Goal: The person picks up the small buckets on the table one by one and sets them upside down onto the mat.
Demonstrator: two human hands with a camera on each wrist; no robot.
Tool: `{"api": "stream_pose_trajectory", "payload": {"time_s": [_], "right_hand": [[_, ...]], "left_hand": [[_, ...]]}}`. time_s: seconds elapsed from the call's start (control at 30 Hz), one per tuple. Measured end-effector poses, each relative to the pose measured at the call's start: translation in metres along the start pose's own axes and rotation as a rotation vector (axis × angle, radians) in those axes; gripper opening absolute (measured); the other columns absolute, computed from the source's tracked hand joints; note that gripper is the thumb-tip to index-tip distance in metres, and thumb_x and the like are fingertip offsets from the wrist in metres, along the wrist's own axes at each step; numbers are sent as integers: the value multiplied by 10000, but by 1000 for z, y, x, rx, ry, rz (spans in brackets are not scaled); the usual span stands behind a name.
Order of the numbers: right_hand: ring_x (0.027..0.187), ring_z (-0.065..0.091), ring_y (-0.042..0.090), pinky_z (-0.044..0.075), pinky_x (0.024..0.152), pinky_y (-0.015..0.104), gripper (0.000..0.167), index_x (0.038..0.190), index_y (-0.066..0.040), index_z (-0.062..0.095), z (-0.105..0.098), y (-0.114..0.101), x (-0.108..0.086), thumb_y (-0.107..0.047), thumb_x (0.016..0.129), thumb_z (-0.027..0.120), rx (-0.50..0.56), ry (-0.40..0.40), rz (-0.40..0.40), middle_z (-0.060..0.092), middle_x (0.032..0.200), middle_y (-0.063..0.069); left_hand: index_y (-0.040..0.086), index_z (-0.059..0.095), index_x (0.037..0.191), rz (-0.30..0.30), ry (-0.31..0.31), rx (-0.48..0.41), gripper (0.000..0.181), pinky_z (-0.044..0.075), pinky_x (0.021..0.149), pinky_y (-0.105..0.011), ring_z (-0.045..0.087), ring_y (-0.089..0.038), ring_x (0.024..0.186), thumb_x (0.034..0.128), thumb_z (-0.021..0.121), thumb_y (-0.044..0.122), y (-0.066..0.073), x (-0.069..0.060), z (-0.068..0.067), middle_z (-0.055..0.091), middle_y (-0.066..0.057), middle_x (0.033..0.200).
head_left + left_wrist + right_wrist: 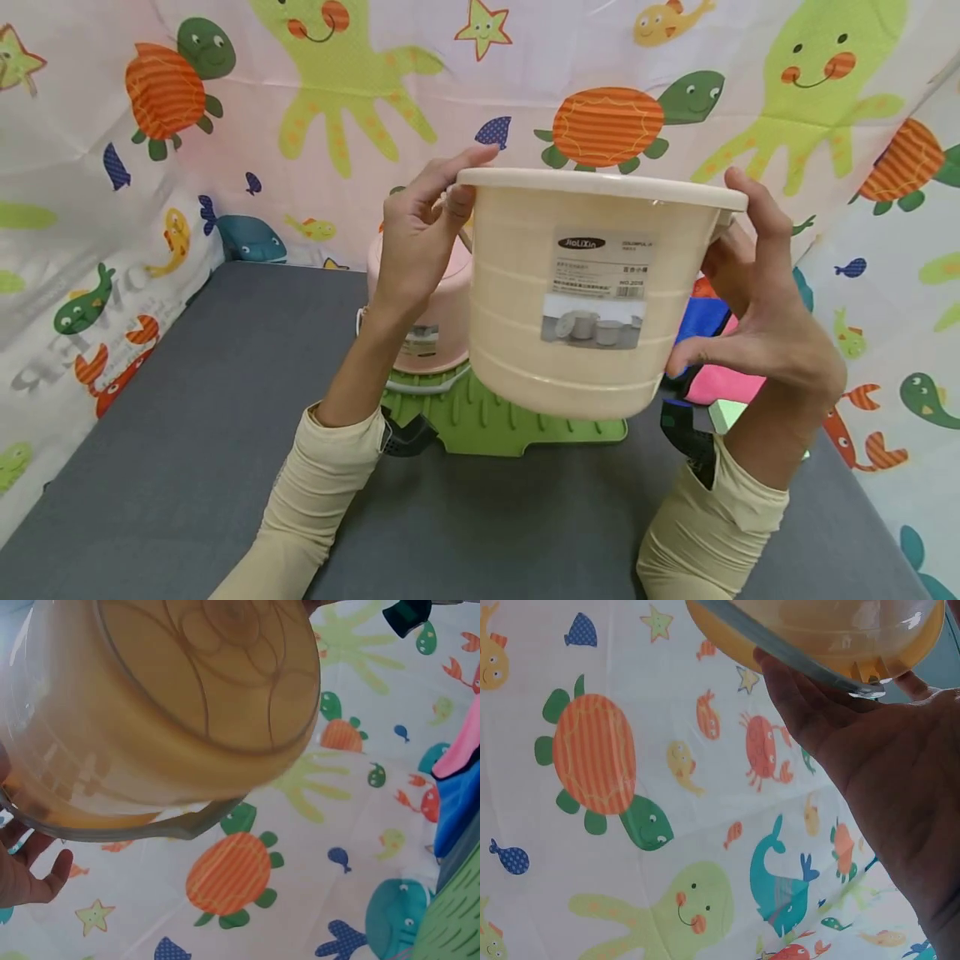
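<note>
A cream plastic bucket [517,317] with a printed label [596,287] is held up in the air, slightly tilted. My left hand [420,229] grips its rim at the left, the thumb on the near side. At the other side my right hand [772,325] holds the bucket, thumb low on the wall and fingers up behind the rim. From below, the left wrist view shows the bucket's round base [232,682] and its grey handle [142,831]. In the right wrist view the right hand [855,742] lies against the rim beside the handle [780,645].
Behind the cream bucket a pink bucket [431,333] stands on a green ridged mat [487,417]. To the right lie blue and pink cloth-like items [723,379] and a pale green block [726,414]. A cartoon-printed sheet [465,92] hangs around the grey table [187,417].
</note>
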State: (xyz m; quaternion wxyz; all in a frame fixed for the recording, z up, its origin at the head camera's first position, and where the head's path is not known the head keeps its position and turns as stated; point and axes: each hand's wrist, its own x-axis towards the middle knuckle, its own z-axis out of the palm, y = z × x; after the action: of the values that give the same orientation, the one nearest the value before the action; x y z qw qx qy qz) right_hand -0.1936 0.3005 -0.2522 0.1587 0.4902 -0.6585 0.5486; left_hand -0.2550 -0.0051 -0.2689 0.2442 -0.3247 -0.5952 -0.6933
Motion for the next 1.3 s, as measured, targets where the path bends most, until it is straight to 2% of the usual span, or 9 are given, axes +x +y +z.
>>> {"api": "stream_pose_trajectory", "payload": {"time_s": [0.2, 0.4, 0.57, 0.73, 0.87, 0.97, 1.1, 1.2, 1.3], "right_hand": [[1458, 367, 381, 464, 1174, 289, 1320, 1622, -96, 135, -14, 0, -9, -209, 634, 1004, 50, -52, 29, 321, 1573, 277], [1461, 306, 413, 478, 1150, 311, 1260, 1638, -179, 193, -23, 8, -16, -162, 660, 987, 152, -114, 3, 216, 1620, 303], [1475, 309, 399, 470, 1159, 302, 1312, 1661, -220, 181, -29, 11, -19, -116, 636, 995, 140, -155, 34, 172, 1654, 283], [1475, 311, 392, 465, 1175, 288, 1277, 1653, -193, 170, -29, 13, -17, -122, 666, 977, 77, -155, 17, 187, 1645, 281], [1482, 341, 372, 449, 1195, 275, 1219, 1610, -116, 200, -26, 15, -14, -186, 673, 977, -31, -105, -2, 249, 1622, 265], [1481, 351, 369, 433, 1213, 284, 1127, 1562, -75, 268, -21, 17, -10, -240, 689, 961, -88, -60, -34, 287, 1611, 247], [1451, 380, 369, 438, 1210, 298, 1005, 1479, -39, 373, -12, 22, -3, -274, 693, 953, -99, 3, -100, 359, 1563, 224], [1441, 404, 367, 441, 1212, 326, 961, 1439, -27, 419, -6, 26, 3, -292, 684, 950, -113, 76, -142, 388, 1548, 227], [1443, 393, 370, 408, 1238, 367, 924, 1423, -44, 461, -1, 28, 8, -351, 690, 932, -186, 179, -180, 396, 1547, 235]], "left_hand": [[73, 705, 1355, -41, -62, 94, 800, 531, 850, -302, 645, -132, 1036, 855, 578, 683, 3, -1, 5, 721, -150, 1247], [139, 731, 1337, -79, -68, 172, 484, 539, 847, -302, 645, -101, 1011, 971, 642, 442, 2, -6, 7, 752, -98, 1201], [139, 732, 1336, -131, -63, 162, 330, 595, 872, -309, 660, -104, 1016, 1028, 676, 244, 3, -9, 8, 743, -72, 1256], [82, 705, 1339, -172, -17, 105, 317, 634, 821, -352, 675, -176, 1004, 1035, 656, 155, 4, -7, 10, 711, -110, 1267], [24, 512, 1210, -185, 98, 19, 235, 610, 818, -333, 659, -246, 1182, 1036, 640, 116, 2, -7, 16, 562, -101, 1267], [103, 430, 1042, -142, 211, -12, 214, 571, 836, -298, 611, -254, 1253, 1033, 643, 98, 2, -8, 21, 451, -28, 1185], [7, 553, 1021, -24, 280, -55, 66, 534, 1003, -297, 582, -176, 1223, 1034, 615, 27, 3, -9, 26, 464, 6, 1144], [-159, 603, 1197, 52, 229, -114, 213, 457, 1185, -349, 536, -158, 1328, 1033, 575, -26, 3, -10, 27, 497, -96, 1325], [-167, 564, 1372, 109, 143, -140, 366, 400, 1250, -411, 434, -188, 1498, 1033, 539, -33, 5, -10, 26, 393, -210, 1548]]}}
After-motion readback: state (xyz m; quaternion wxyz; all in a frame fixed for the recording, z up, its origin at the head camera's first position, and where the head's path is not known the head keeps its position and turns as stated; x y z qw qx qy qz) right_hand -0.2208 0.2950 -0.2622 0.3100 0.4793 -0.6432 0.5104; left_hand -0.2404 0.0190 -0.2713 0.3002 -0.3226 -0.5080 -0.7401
